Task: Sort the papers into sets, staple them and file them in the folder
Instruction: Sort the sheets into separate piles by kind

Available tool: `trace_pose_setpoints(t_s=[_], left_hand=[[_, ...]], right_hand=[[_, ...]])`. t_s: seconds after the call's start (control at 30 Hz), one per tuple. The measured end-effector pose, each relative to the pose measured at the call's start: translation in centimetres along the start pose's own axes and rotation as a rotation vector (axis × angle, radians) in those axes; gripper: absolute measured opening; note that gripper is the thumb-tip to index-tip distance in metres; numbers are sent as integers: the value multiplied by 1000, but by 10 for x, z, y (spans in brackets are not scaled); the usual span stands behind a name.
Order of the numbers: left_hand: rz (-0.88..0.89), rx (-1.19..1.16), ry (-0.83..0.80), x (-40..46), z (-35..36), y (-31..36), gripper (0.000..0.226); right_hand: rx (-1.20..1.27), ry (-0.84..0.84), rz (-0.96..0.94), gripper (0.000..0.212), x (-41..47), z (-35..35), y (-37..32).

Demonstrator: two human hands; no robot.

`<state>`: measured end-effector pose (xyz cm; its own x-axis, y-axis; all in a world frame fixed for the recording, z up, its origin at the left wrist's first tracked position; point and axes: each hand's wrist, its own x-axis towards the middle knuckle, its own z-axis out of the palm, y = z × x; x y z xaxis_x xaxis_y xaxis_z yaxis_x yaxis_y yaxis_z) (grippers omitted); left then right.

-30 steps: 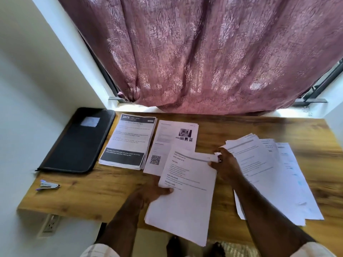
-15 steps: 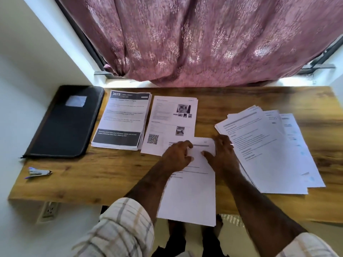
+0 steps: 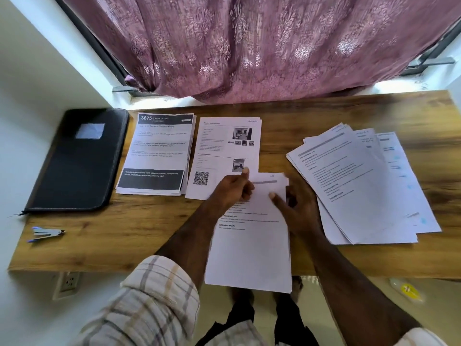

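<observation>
We find that the front stack [image 3: 249, 250], held slanted in both hands a second ago, now lies squared on the desk [image 3: 149, 236], its near end overhanging the front edge and its top left corner overlapping the photo-and-QR set [image 3: 225, 146]. Half a second ago both hands pressed its top edge; now the left hand [image 3: 230, 189] has lifted slightly, fingers loosely curled and thumb raised, and we cannot tell whether it pinches a sheet. The right hand [image 3: 296, 208] rests on the stack's right side with fingers extended, apparently gripping nothing. We judge this to mean a third set has just been placed and aligned, so sorting continues; nothing appears stapled or filed yet. The dark-banner set [image 3: 156, 156] lies just beside the closed black folder [image 3: 77, 161] at far left. The fanned unsorted pile [image 3: 361, 186] sits to the right, close to the right wrist, its sheets splayed and liable to slide if brushed. The stapler [image 3: 46, 234] lies near the front left corner, well apart from both hands, with bare wood between. Open room remains along the front left and behind the pile toward the curtain [image 3: 249, 46]. The overhanging stack is the chief risk: a forearm nudge could tip it off.
</observation>
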<state>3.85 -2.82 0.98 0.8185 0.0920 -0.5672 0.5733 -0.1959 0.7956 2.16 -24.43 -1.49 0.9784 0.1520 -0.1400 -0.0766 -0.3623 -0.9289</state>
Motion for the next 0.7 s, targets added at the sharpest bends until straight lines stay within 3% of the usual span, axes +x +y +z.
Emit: trace_pose_setpoints(t_s=[0.07,0.13,0.23,0.3,0.4,0.47,0.57,0.7], left_hand=[[-83,7,4,1,-1,7,82],[-143,33,9,4,0,13,90],[-190,21,48,5,3,19,86],[-203,7,88,5,6,24,67],[-215,108,165,6,10,25,44],[-210,155,166,6,11,24,41],[-154,139,117,5,9,20,20],[-81,143,71,3,5,14,37]], right_hand=[[311,37,58,58,0,-4,-5],[406,45,53,39,3,-7,-7],[317,-77,29,25,8,-12,-8],[230,-194,61,20,10,-14,-8],[-34,-81,57,16,11,-15,-8],[-332,26,-24,31,12,-16,-6],[-708,-143,-10,68,17,-17,2],[-868,-210,-17,79,17,-14,13]])
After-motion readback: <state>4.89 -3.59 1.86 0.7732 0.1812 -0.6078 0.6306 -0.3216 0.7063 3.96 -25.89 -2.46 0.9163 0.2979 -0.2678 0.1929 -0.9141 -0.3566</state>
